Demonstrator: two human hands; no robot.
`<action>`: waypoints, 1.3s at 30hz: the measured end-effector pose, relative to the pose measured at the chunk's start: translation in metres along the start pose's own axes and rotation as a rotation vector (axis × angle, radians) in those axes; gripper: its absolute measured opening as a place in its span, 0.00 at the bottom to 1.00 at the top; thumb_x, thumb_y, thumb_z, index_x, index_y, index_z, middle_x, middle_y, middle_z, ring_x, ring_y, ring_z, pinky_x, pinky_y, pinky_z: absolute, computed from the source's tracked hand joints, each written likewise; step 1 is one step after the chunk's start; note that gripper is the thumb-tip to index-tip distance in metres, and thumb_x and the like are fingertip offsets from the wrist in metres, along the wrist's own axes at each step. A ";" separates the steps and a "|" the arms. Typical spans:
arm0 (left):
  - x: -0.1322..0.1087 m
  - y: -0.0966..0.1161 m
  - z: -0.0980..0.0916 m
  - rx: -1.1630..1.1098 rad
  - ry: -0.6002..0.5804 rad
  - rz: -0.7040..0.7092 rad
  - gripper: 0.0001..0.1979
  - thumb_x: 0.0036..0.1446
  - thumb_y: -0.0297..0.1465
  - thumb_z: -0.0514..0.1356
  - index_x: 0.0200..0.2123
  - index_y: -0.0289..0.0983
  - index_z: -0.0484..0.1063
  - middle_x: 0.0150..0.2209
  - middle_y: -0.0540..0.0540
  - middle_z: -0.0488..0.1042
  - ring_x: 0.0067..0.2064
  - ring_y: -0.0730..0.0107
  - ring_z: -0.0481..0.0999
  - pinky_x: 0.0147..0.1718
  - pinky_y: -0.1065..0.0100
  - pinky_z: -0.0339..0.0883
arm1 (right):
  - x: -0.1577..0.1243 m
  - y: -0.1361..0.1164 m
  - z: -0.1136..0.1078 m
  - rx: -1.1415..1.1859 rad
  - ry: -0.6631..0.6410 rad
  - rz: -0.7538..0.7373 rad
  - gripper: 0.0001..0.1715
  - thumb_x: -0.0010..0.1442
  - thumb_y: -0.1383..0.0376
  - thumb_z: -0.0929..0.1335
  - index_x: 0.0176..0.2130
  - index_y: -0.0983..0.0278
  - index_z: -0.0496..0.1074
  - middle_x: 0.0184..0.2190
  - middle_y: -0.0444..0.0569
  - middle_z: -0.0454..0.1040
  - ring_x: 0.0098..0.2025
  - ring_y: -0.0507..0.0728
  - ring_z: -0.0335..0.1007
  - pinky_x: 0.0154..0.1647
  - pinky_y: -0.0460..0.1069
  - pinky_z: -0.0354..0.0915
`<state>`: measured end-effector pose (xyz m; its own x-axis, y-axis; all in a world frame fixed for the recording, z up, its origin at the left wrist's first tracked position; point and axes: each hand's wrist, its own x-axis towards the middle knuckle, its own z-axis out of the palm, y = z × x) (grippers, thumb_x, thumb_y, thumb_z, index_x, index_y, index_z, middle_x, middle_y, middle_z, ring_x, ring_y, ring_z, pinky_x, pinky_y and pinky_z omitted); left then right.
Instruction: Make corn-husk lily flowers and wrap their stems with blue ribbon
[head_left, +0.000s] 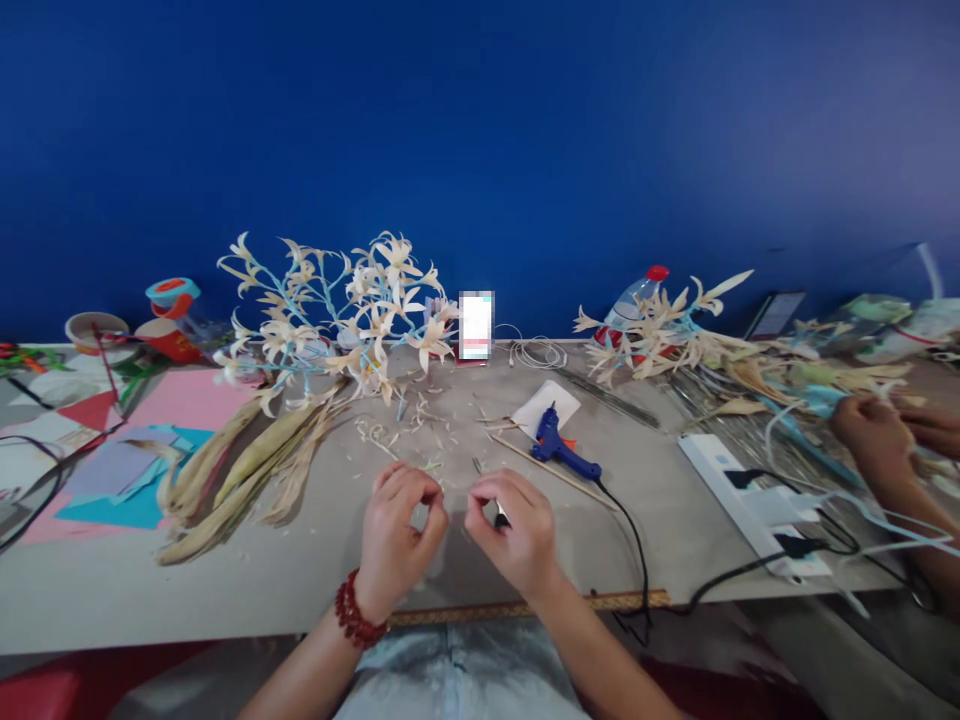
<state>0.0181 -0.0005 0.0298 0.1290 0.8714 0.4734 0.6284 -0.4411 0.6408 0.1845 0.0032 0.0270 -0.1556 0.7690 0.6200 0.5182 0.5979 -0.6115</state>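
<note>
My left hand (405, 525), with a red bead bracelet (356, 612) at the wrist, is closed in a pinch above the front of the table. A thin pale-green strip (431, 466) shows just beyond its fingers; whether they hold it I cannot tell. Close by, my right hand (517, 530) is also curled closed, thumb toward the forefinger. A small dark piece (501, 514) shows inside its curl, too hidden to name. The hands are apart. Past them lie pale shavings (420, 410) and a blue glue gun (555, 445) resting by a white pad (566, 400).
Dried corn husks (262, 470) and coloured paper (180, 400) lie left. Behind stand husk flowers (375, 300) and a phone (475, 328). A power strip (742, 500) with cables sits right, near another person's hands (874, 430). A patterned strip (630, 600) lies along the front edge.
</note>
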 end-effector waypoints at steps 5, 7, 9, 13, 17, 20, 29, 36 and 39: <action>-0.003 -0.002 -0.005 -0.018 0.011 -0.002 0.05 0.57 0.26 0.53 0.32 0.40 0.67 0.31 0.48 0.73 0.36 0.64 0.73 0.54 0.53 0.60 | 0.000 0.003 -0.004 0.020 0.029 0.020 0.06 0.57 0.71 0.65 0.32 0.59 0.67 0.28 0.47 0.72 0.33 0.57 0.70 0.36 0.52 0.68; -0.001 0.002 -0.005 -0.020 0.003 0.041 0.04 0.57 0.27 0.55 0.35 0.41 0.68 0.33 0.48 0.75 0.39 0.63 0.74 0.57 0.50 0.56 | -0.001 0.003 -0.002 0.035 -0.003 0.031 0.06 0.58 0.71 0.65 0.33 0.59 0.67 0.28 0.48 0.72 0.32 0.57 0.70 0.36 0.52 0.67; 0.001 0.007 -0.005 -0.013 0.015 0.068 0.04 0.56 0.26 0.56 0.34 0.41 0.69 0.33 0.49 0.76 0.38 0.64 0.75 0.58 0.49 0.54 | -0.001 0.001 0.000 0.052 -0.016 0.036 0.06 0.58 0.71 0.65 0.33 0.59 0.67 0.28 0.47 0.72 0.32 0.57 0.69 0.36 0.51 0.67; 0.004 0.011 -0.004 -0.010 0.004 0.093 0.07 0.56 0.23 0.55 0.32 0.41 0.69 0.31 0.51 0.76 0.36 0.66 0.75 0.59 0.49 0.54 | 0.001 -0.004 0.001 0.063 -0.078 0.057 0.06 0.57 0.70 0.65 0.37 0.60 0.67 0.31 0.49 0.73 0.34 0.57 0.69 0.38 0.52 0.67; 0.004 0.012 -0.006 0.016 -0.022 0.125 0.06 0.56 0.23 0.56 0.32 0.41 0.69 0.30 0.51 0.76 0.35 0.67 0.74 0.59 0.49 0.53 | 0.004 -0.005 0.003 0.043 -0.120 0.054 0.04 0.58 0.69 0.65 0.36 0.60 0.68 0.31 0.48 0.74 0.35 0.57 0.70 0.39 0.52 0.66; 0.004 0.013 -0.007 0.036 -0.022 0.129 0.06 0.56 0.23 0.56 0.31 0.41 0.68 0.30 0.51 0.75 0.34 0.67 0.74 0.58 0.49 0.54 | 0.003 0.000 0.003 0.010 -0.117 0.049 0.04 0.58 0.69 0.65 0.33 0.60 0.68 0.29 0.47 0.73 0.34 0.57 0.70 0.37 0.50 0.66; 0.002 0.009 -0.007 0.044 -0.002 0.085 0.06 0.56 0.23 0.55 0.29 0.39 0.66 0.28 0.51 0.73 0.33 0.69 0.72 0.57 0.50 0.55 | 0.003 0.004 -0.014 -0.003 -0.096 0.100 0.06 0.57 0.70 0.66 0.37 0.62 0.68 0.32 0.48 0.73 0.36 0.57 0.69 0.40 0.51 0.64; 0.002 0.011 -0.006 0.037 0.008 0.109 0.06 0.56 0.23 0.55 0.29 0.39 0.67 0.27 0.51 0.72 0.32 0.68 0.72 0.57 0.51 0.55 | 0.004 -0.004 0.004 0.025 -0.150 0.110 0.04 0.58 0.69 0.65 0.30 0.62 0.66 0.26 0.45 0.71 0.31 0.55 0.68 0.34 0.48 0.61; 0.001 0.010 -0.008 0.048 0.025 0.106 0.05 0.55 0.23 0.56 0.30 0.39 0.67 0.27 0.51 0.72 0.32 0.69 0.72 0.57 0.50 0.55 | 0.002 0.004 -0.003 -0.007 -0.095 0.116 0.06 0.58 0.71 0.65 0.30 0.62 0.66 0.26 0.45 0.70 0.31 0.54 0.67 0.34 0.48 0.61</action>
<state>0.0180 -0.0060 0.0411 0.1782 0.8144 0.5523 0.6481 -0.5195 0.5569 0.1887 0.0069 0.0270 -0.1733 0.8509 0.4959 0.5432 0.5026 -0.6726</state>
